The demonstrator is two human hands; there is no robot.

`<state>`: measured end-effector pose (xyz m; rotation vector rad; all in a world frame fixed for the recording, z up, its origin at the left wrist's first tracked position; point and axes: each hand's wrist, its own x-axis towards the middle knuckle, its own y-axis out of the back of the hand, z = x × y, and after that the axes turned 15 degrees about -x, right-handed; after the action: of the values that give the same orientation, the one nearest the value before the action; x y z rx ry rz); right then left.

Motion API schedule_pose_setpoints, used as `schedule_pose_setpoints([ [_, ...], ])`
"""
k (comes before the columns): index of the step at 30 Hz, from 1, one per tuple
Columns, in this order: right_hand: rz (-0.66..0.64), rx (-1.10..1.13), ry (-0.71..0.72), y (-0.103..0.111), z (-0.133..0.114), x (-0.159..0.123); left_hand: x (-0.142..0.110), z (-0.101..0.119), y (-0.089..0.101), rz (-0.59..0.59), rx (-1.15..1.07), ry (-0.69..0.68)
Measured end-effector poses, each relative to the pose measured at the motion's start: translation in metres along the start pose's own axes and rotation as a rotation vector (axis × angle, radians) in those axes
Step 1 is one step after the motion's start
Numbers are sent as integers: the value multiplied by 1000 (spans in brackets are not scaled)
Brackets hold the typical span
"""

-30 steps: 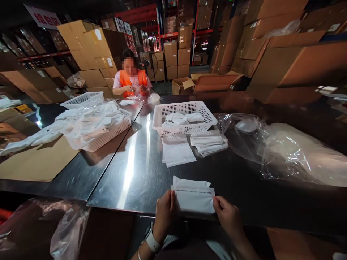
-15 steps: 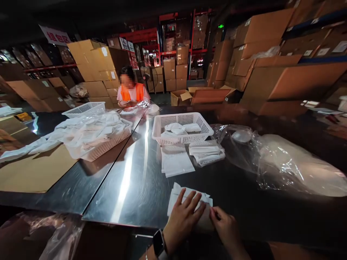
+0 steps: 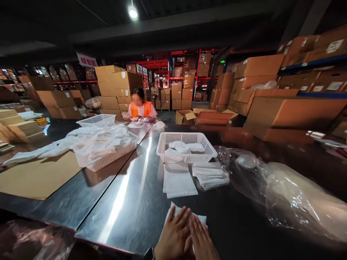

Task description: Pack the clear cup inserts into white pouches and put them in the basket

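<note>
Both palms press down on a folded white sheet (image 3: 175,208) at the table's near edge; the hands cover most of it. My left hand (image 3: 176,231) lies flat with its fingers stretched out. Beside it, touching, my right hand (image 3: 200,234) also rests flat, fingers straight. Just beyond them lies a flat white packet (image 3: 180,184). To its right is a small stack of folded white pieces (image 3: 208,175). Behind these stands a white perforated basket (image 3: 187,159) with a few white soft items (image 3: 180,146) inside.
On the left, a white basket (image 3: 105,162) overflows with white items beside a cardboard sheet (image 3: 40,177). A clear plastic bag (image 3: 287,191) of pale rounded things lies right. Across the table sits a person in an orange vest (image 3: 146,108). Cardboard boxes (image 3: 265,79) are stacked behind.
My right hand has gone from pinching the sheet's right edge to lying flat on it, next to my left hand. The camera view has tilted upward.
</note>
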<state>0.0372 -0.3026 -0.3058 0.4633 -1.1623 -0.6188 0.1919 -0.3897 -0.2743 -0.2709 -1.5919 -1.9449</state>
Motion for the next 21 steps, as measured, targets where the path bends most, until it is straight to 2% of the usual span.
schedule_pose_setpoints([
  [3, 4, -32, -44, -5, -1, -12, -19, -6, 4, -98, -83, 170],
  [6, 54, -34, 6, -1, 4, -5, -34, -17, 8, -105, -160, 346],
  [9, 223, 45, 99, -2, 23, 26, -26, -35, 25, -72, -217, 545],
  [11, 305, 94, 191, -5, 46, 63, -4, -50, 43, -42, -199, 668],
  [13, 235, 90, 188, -8, 75, 116, 29, -62, 57, -44, -140, 722],
  [14, 46, 74, 80, -8, 91, 144, 47, -66, 60, -60, -108, 721],
  [15, -175, 35, -138, -9, 106, 172, 64, -68, 59, -77, -74, 711],
  [17, -264, -61, -321, -12, 135, 215, 92, -68, 47, -108, -15, 682],
  [19, -315, -142, -452, -15, 161, 232, 105, -64, 26, -149, 21, 646],
  [21, -387, -197, -559, -20, 183, 220, 104, -61, 5, -207, 32, 597],
])
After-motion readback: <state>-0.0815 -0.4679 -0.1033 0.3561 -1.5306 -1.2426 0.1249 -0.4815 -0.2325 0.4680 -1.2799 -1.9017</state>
